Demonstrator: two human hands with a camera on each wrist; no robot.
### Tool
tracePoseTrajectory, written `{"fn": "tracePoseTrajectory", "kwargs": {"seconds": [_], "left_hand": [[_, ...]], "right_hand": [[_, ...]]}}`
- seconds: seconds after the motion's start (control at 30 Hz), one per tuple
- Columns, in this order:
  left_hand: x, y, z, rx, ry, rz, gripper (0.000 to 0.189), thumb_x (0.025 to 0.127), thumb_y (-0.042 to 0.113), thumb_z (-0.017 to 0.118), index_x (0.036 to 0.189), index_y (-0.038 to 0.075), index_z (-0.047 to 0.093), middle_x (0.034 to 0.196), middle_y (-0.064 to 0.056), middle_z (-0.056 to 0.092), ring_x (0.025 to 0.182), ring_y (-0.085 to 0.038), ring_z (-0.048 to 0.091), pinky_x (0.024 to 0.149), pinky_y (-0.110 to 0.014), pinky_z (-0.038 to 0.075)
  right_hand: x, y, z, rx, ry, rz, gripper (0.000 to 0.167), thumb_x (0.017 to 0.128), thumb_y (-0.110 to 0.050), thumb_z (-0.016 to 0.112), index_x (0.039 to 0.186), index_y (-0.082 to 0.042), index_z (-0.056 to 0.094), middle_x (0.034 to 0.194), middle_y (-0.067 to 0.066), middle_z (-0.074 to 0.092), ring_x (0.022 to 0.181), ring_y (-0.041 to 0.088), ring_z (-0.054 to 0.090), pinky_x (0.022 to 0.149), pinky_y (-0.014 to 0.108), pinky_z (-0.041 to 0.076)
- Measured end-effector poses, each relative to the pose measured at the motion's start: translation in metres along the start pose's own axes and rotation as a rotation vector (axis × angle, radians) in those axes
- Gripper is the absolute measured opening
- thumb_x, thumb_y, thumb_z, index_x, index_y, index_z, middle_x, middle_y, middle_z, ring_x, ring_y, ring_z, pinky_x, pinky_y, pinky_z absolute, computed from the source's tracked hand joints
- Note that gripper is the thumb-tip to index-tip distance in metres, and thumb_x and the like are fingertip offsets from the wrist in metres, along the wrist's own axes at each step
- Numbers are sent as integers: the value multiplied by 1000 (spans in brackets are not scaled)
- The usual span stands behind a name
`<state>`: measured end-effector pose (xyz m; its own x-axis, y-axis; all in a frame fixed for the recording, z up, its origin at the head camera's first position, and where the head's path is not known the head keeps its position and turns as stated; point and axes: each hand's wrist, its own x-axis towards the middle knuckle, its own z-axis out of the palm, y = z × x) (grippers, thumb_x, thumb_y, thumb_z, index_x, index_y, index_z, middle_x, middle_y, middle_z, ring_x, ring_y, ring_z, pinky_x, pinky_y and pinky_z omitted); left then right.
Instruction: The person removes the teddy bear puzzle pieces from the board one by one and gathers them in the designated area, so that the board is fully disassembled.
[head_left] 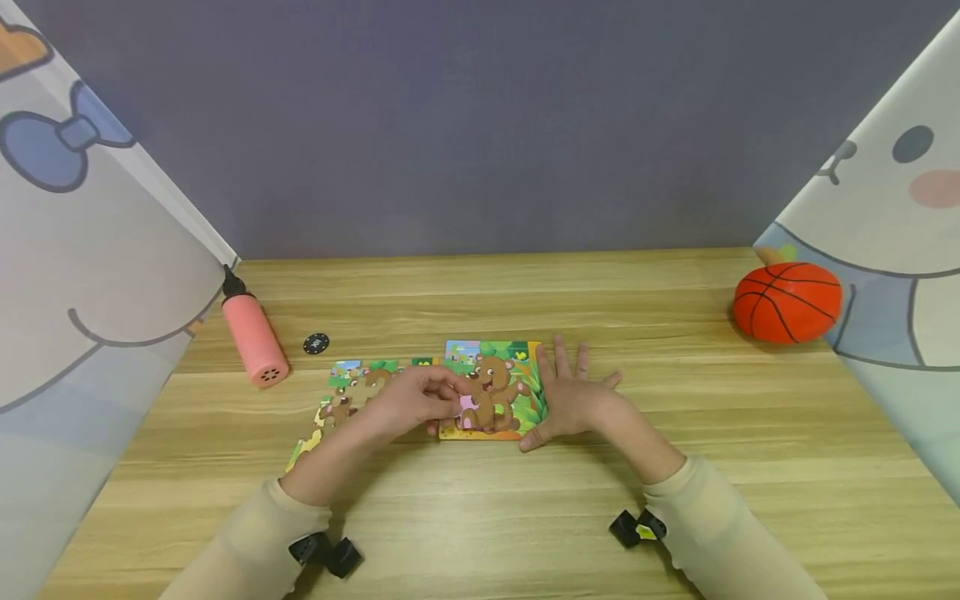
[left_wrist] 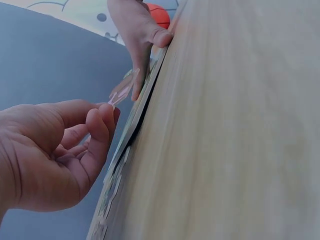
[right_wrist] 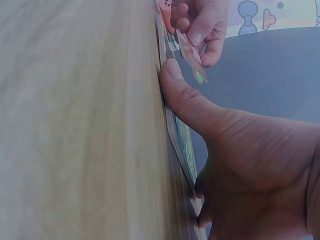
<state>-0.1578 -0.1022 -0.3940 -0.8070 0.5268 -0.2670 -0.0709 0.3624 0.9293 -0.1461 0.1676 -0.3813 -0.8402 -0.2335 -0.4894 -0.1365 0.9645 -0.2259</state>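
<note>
My left hand pinches a small jigsaw piece between thumb and fingers. In the right wrist view the piece is tilted and held above the surface, with pink on its face. Below it lies a puzzle board with a brown bear on a green, leafy scene. My right hand rests at the board's right edge with fingers spread, its thumb by the near corner. Several more puzzle pieces with brown bear parts lie left of the board, partly hidden by my left hand and forearm.
A pink hand pump with a black nozzle lies at the left on the wooden table. Near it is a round black chip. A red basketball-patterned ball sits at the right. A grey panel stands behind.
</note>
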Motion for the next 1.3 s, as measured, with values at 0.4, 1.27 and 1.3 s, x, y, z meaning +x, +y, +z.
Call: {"fn": "tracePoseTrajectory", "kwargs": {"seconds": [0.4,1.27,1.3], "left_hand": [[-15,-6,-15,29,21,-5,14,93,4,70,108,6,70,92,-10,70,66,-22,63,57,-33,56],[-53,-28,-47,-23,37,-31,19,92,4,72,110,-3,68,95,-16,66,70,-24,62,53,-27,52],[-55,-28,-48,-28,38,-37,20,93,5,72,111,-3,68,96,-16,66,70,-23,62,54,-27,52]], "right_hand": [[-1,1,0,9,1,1,151,61,-74,82,161,-5,-8,161,24,-24,142,57,-20,86,92,0],[2,0,2,8,11,-11,151,60,-75,81,161,-4,-7,162,25,-21,142,58,-19,84,93,0],[2,0,2,9,10,-11,151,60,-75,81,161,-4,-7,162,25,-21,142,58,-19,84,93,0]]}}
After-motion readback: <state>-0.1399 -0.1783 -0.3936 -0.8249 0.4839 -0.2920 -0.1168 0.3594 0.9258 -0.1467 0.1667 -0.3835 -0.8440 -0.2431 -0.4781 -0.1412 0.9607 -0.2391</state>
